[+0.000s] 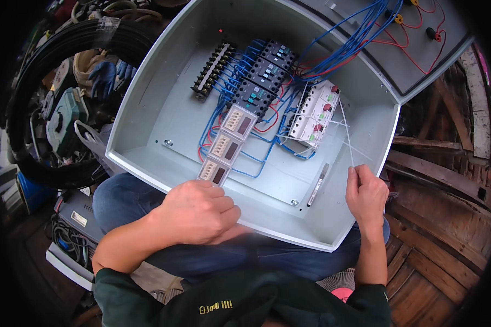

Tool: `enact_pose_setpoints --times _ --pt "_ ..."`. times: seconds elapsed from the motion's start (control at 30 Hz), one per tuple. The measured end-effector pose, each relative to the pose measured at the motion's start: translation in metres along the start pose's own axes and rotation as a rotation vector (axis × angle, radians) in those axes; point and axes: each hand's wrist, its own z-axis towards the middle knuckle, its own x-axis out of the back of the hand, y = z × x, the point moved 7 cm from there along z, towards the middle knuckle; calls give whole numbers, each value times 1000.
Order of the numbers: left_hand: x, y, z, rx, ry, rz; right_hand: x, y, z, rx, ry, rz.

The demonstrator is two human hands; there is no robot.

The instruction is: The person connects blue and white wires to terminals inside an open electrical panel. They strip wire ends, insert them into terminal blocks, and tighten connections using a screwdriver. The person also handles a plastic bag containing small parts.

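A light grey electrical enclosure (147, 158) rests on my lap, its inside facing up. My right hand (366, 196) pinches the end of a thin white cable tie (348, 133), which runs taut up to the white motor circuit breakers (315, 111) with red buttons. Other white ties wrap and stick out around those breakers. My left hand (199, 211) is closed in a fist over the near edge of the box, beside three digital timers (223, 147) in a row. Whatever its fingers hold, if anything, is hidden.
Black contactors (264, 76) and a terminal block (214, 71) sit at the back, joined by blue wires (267, 155). A marker pen (317, 185) lies inside at the right. The opened door (387, 60) carries wire bundles. Left: a black hose coil (24, 136) and tools.
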Motion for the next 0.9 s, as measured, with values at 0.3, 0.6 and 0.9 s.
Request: enact_pose_setpoints --times 0.3,0.6,0.9 --pt "7 -16 5 220 -267 -102 3 3 -10 -96 -77 452" --pt "12 -18 -22 176 -182 26 3 2 -14 -56 -157 377" --pt "78 -78 -54 543 -169 112 17 -12 10 121 -103 -23"
